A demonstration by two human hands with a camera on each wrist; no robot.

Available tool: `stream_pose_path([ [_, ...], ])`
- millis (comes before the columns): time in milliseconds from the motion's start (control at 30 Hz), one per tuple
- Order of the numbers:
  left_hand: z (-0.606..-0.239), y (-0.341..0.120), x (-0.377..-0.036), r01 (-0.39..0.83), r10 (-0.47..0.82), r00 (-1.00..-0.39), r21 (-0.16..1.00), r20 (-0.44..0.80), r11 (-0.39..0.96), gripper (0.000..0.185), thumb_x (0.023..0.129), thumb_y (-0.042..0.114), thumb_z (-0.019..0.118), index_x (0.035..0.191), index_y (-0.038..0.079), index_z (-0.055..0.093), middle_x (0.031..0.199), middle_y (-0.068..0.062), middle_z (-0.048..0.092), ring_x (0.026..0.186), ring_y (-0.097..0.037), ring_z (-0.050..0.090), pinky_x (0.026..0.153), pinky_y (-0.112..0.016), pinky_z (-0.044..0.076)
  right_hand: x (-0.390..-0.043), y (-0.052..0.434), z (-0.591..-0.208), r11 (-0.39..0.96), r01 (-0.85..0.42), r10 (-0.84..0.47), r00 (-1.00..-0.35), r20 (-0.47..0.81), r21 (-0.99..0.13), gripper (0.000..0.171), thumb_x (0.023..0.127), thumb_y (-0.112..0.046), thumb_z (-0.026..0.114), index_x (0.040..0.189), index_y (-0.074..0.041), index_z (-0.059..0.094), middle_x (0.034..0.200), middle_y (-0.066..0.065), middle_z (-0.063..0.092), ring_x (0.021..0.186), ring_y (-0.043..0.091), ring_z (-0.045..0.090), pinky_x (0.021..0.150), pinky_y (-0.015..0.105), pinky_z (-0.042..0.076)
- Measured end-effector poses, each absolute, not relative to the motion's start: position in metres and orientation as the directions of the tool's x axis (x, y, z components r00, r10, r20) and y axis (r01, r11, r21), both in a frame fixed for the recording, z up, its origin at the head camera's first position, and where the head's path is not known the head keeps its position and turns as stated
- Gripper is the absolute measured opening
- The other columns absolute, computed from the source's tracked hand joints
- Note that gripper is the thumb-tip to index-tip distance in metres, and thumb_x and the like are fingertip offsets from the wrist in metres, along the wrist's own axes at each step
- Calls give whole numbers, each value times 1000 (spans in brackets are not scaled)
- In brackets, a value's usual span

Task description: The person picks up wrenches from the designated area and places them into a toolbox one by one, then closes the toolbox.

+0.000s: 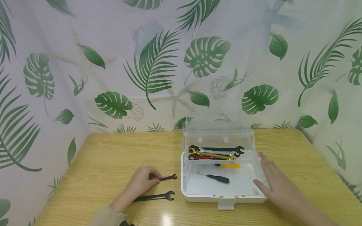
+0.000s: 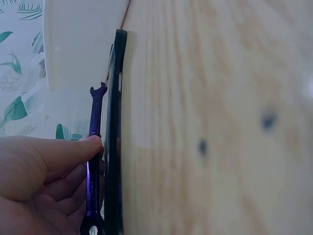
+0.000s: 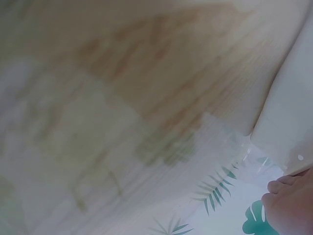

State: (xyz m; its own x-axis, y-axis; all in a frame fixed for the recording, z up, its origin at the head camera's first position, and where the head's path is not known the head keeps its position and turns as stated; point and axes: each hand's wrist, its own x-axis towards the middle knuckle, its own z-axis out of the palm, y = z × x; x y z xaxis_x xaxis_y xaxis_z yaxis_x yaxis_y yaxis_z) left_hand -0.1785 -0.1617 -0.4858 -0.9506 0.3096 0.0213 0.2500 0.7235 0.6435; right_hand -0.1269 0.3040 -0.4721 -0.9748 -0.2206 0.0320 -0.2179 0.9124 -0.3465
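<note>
My left hand [image 1: 142, 180] pinches a small purple wrench [image 1: 170, 177] between thumb and fingers, its open end pointing toward the toolbox. In the left wrist view the thumb presses across the middle of the purple wrench [image 2: 95, 171]. Nearer me, a larger black wrench [image 1: 155, 197] lies on the table, its handle partly hidden behind the left wrist. The white toolbox [image 1: 195, 187] stands with its clear lid raised. At its right side rests my right hand [image 1: 275, 185], fingers extended along the wall and thumb spread over the rim.
Across the back of the toolbox, a clear tray carries several wrenches, among them a gold wrench [image 1: 213, 154]. A black-handled screwdriver [image 1: 222, 179] and a yellow handle [image 1: 233, 165] lie on the box floor. A latch [image 1: 226, 203] hangs at the front. Leaf-printed cloth [image 1: 152, 113] backs the wooden table [image 1: 113, 153].
</note>
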Motion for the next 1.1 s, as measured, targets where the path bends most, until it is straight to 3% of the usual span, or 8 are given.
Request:
stream_pose_path([
  [433, -480, -162, -181, 212, 278, -960, 709, 23, 673, 6, 90, -1, 80, 93, 5, 80, 90, -9, 78, 80, -11, 67, 72, -21, 57, -127, 305, -472, 913, -214, -221, -975, 21, -347, 94, 107, -44, 59, 168, 5, 7, 176, 27, 14, 150, 62, 29, 117, 77, 31],
  [1100, -442, -149, -191, 239, 282, -957, 723, 63, 648, 9, 94, -1, 77, 96, 6, 81, 91, -5, 79, 83, -12, 68, 75, -26, 59, -128, 305, -472, 910, -217, -222, -975, 27, -354, 93, 107, -43, 60, 168, 5, 8, 176, 27, 15, 151, 62, 29, 118, 76, 31],
])
